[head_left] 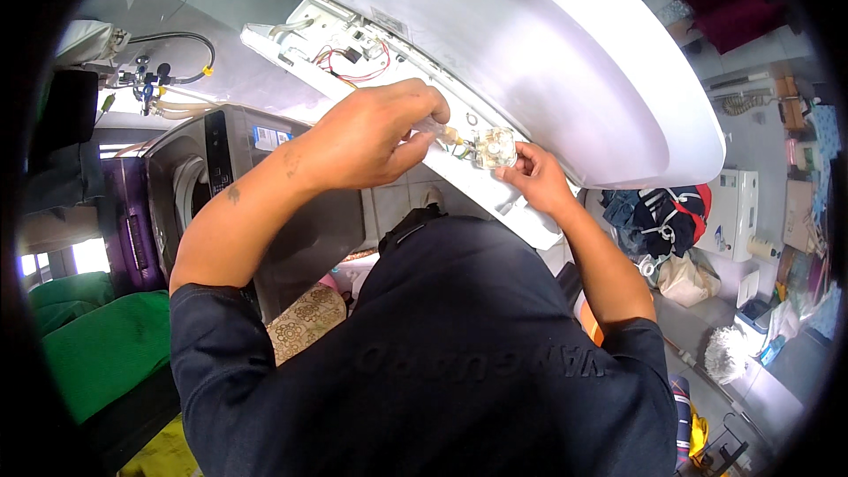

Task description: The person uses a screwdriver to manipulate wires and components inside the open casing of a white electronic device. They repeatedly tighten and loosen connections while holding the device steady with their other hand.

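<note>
My left hand (384,134) is closed, its fingers pinching a slim translucent piece (431,127) with a yellowish end. That end points at a small clear-cased part (495,148) with pale workings inside; whether the two touch I cannot tell. My right hand (537,178) grips the part's right side between thumb and fingers. Both hands are above a long white appliance panel (477,190), opened up. Red wires (375,66) and small components lie in its far left end. Short wires show beside the clear-cased part.
A large glossy white curved cover (565,53) rises behind the panel. To the left stands a grey washing machine (309,203), with taps and a black hose (190,44) on the wall beyond. Clothes (658,216) are piled at the right, near a white appliance (733,212).
</note>
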A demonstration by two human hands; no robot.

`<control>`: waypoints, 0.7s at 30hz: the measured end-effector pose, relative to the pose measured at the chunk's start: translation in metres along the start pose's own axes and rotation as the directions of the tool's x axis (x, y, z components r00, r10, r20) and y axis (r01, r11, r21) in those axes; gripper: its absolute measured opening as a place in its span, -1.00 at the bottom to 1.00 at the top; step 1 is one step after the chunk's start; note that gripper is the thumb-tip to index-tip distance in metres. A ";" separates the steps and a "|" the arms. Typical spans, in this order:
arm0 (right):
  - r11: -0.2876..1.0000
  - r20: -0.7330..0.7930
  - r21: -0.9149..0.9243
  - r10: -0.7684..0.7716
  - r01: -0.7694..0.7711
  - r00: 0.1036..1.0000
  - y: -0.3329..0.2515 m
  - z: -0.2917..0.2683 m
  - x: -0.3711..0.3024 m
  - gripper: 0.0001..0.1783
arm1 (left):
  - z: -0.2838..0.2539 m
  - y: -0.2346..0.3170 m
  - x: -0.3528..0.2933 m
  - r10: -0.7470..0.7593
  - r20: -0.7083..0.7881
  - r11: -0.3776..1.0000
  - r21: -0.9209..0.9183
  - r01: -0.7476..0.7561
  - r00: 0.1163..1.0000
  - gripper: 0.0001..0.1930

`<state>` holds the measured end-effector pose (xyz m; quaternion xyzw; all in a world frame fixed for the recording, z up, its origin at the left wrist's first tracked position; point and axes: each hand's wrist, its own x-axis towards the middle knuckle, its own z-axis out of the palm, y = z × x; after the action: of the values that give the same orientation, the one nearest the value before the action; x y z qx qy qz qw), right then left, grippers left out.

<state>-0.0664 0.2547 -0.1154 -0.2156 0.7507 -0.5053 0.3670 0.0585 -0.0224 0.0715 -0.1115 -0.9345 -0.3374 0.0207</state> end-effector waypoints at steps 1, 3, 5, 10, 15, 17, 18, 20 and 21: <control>1.000 0.005 0.013 0.002 -0.002 1.000 0.001 0.000 0.000 -0.57 | 0.000 -0.001 0.000 0.007 -0.001 1.000 0.009 -0.007 1.000 -0.77; 0.999 0.014 0.041 0.008 -0.008 1.000 0.003 0.000 0.001 -0.58 | 0.001 -0.001 0.001 0.022 -0.005 1.000 0.017 -0.022 1.000 -0.77; 0.999 0.017 0.037 0.007 -0.008 1.000 0.003 0.000 0.001 -0.57 | 0.001 -0.001 0.002 0.036 -0.012 0.999 0.016 -0.036 0.999 -0.77; 1.000 0.019 0.031 0.004 -0.005 1.000 0.003 0.000 0.000 -0.56 | 0.000 0.000 0.001 -0.001 0.011 1.000 0.000 0.001 1.000 -0.77; 1.000 0.013 -0.012 0.005 -0.005 1.000 -0.004 0.000 -0.001 -0.54 | 0.001 -0.001 0.002 0.028 -0.013 1.000 0.011 -0.027 1.000 -0.77; 1.000 0.019 0.001 0.008 -0.008 1.000 -0.001 -0.001 -0.001 -0.53 | 0.001 0.000 0.002 0.036 -0.019 0.999 0.013 -0.035 0.999 -0.77; 1.000 0.022 0.008 0.009 -0.010 1.000 0.000 -0.001 -0.001 -0.53 | 0.001 0.000 0.003 0.023 -0.010 1.000 0.008 -0.023 1.000 -0.77; 1.000 0.009 0.001 0.001 -0.001 1.000 0.002 0.000 -0.001 -0.52 | 0.000 0.000 0.003 -0.003 0.006 1.000 -0.001 0.003 1.000 -0.77; 1.000 0.003 -0.003 -0.003 0.003 1.000 0.002 0.000 -0.001 -0.51 | 0.000 0.000 0.003 -0.006 0.007 1.000 0.000 0.006 1.000 -0.77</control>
<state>-0.0660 0.2559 -0.1172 -0.2179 0.7506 -0.5043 0.3672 0.0559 -0.0217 0.0721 -0.1098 -0.9350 -0.3368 0.0165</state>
